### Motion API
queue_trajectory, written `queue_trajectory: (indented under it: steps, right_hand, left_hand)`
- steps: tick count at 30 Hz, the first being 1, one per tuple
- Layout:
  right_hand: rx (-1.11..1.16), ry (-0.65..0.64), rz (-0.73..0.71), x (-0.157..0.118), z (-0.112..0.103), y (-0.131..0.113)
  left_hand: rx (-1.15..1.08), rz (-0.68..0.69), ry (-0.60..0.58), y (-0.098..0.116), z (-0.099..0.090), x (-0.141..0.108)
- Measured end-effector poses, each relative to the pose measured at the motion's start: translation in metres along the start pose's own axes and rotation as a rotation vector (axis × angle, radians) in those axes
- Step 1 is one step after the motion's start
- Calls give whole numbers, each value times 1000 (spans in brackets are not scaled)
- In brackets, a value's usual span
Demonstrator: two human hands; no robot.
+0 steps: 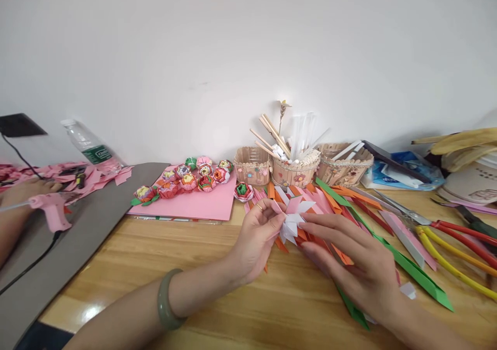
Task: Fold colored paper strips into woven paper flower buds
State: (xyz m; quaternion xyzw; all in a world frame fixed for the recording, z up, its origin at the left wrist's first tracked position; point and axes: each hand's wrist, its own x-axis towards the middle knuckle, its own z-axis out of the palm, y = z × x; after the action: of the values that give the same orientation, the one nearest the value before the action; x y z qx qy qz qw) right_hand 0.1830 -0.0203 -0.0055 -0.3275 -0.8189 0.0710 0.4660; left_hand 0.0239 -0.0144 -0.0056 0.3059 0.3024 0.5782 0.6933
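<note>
- One half-made paper flower [292,225], white with pink petals, is in our hands just above the bench [217,314], in front of the baskets.
- Our left hand [258,238] pinches its left side, the thumb and fingers closed on the paper; we wear a ring [260,207] on this hand and a green bangle [165,301] on the wrist.
- Our right hand [357,257] is at the flower's right edge, fingers stretched and loosely curved; we cannot tell whether they grip the paper or only touch it.
- Beneath and behind our hands we have folded paper strips in orange, pink and red, with a long green strip [415,272] running to the right.
- Left of our hands, many-coloured finished flowers [188,183] sit in a cluster on pink paper [202,205], and a single flower [243,191] rests just beside it.
- Behind, we see three baskets [295,174] in a row, with sticks and white tubes standing in the middle one.
- At our right lie a red-handled tool [462,231] and a yellow-handled one [438,254], crossing.
- At far left, another person's hand [33,192] is among pink strips, near a pink glue gun [50,210] on a grey mat [89,228]; a bottle [91,145] leans against the wall.
</note>
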Motion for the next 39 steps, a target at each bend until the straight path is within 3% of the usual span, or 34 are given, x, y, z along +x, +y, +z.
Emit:
queue_trajectory:
  steps: [4, 6, 9, 14, 17, 22, 25, 32, 39]
  right_hand:
    - [168, 139, 446, 6, -2, 5]
    - [307, 35, 534, 10, -2, 7]
    - [352, -136, 549, 14, -3, 6]
    - [171, -137, 431, 16, -7, 3]
    - [84, -114, 297, 14, -7, 5]
    - [-144, -19, -8, 9, -5, 12]
    - [-234, 14, -94, 9, -5, 14]
    - [-288, 42, -158, 9, -8, 12]
    - [-297, 36, -172, 10, -9, 9]
  left_hand:
    - [-89, -72, -8, 3, 0, 1]
    - [-101, -89, -23, 4, 0, 1]
    - [-57, -116, -31, 3, 0, 2]
    - [126, -64, -112, 6, -4, 4]
    - [260, 102, -104, 12, -5, 4]
    - [783, 390, -166, 19, -5, 1]
    - [980, 585, -213, 19, -3, -2]
    - [1102, 719, -245, 19, -2, -4]
    - [1092, 754, -286, 16, -6, 0]
